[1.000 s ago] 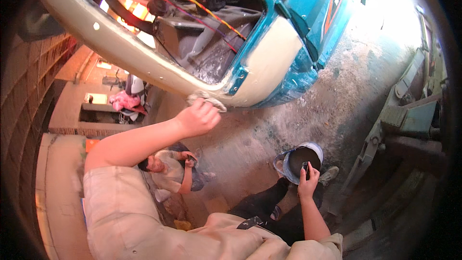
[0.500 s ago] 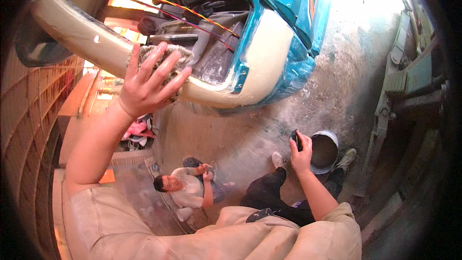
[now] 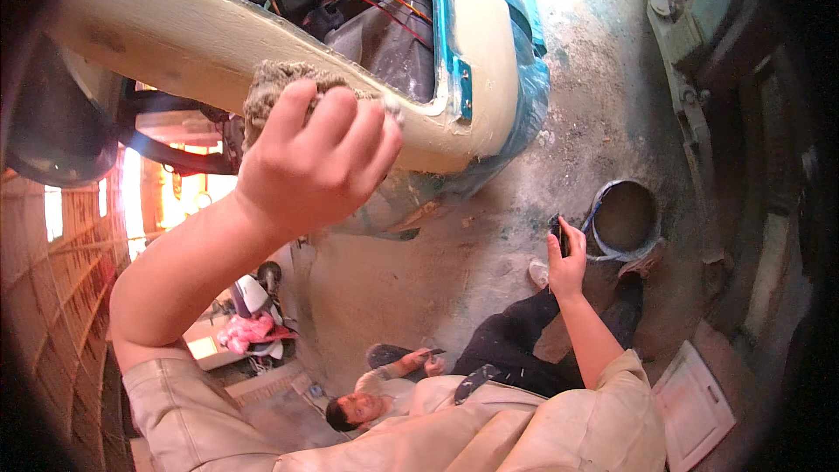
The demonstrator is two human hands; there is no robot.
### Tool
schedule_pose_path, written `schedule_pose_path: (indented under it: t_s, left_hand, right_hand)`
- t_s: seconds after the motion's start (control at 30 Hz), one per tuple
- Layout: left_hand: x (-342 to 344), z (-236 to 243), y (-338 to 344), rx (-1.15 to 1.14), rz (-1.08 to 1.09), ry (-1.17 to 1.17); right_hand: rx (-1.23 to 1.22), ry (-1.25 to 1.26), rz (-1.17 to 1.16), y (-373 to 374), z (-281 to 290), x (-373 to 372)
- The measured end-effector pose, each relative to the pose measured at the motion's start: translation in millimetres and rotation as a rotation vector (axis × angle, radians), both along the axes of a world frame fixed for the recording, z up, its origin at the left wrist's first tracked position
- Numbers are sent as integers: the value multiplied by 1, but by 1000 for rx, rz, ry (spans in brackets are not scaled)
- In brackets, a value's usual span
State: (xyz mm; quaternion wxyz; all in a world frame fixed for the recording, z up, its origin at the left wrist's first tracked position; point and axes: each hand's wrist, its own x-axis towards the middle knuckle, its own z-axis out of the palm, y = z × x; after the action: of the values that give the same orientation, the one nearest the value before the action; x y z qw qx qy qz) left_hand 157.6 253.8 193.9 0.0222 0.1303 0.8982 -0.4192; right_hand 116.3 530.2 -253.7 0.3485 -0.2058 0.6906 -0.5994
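My left hand [image 3: 319,153] is raised at upper left, its fingers curled round a shaggy grey-brown rag [image 3: 273,94]. The rag lies against the cream-coloured frame [image 3: 179,31] of a vehicle cab, just below the window opening. Lower down on the right, my right hand [image 3: 568,269] is closed round a small black object [image 3: 557,229], whose kind I cannot make out. Close beside that hand stands a round bucket [image 3: 598,236] with something murky grey-brown inside.
Teal body panels [image 3: 531,79] border the cab on its far side. A person [image 3: 371,400] sits low behind my torso. Dark metal machinery [image 3: 690,114] runs along the right, with a pale panel [image 3: 695,411] below it. Pink cloth [image 3: 252,332] lies at left.
My left hand's fingers, spread over the rag before, are now curled round it. The view has shifted, so the cab sits higher and farther left. My right hand keeps hold of the black object.
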Motion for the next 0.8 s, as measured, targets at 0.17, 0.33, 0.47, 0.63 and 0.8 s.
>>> schedule_pose_path:
  t_s: [0.17, 0.33, 0.47, 0.63, 0.8]
  left_hand:
    - [-8, -15, 6, -121, 106, -38]
    - [-30, -60, 10, -105, 257, -134]
    - [-35, -132, 11, -77, 363, -207]
    - [14, -240, 41, 19, 383, -480]
    - [28, -210, 54, 183, 507, -514]
  right_hand:
    - [16, -12, 7, 24, 18, 14]
    - [37, 97, -19, 60, 4, -17]
    - [118, 64, -29, 93, -2, -36]
    - [130, 44, 0, 112, -2, -53]
    - [92, 117, 4, 133, -8, -71]
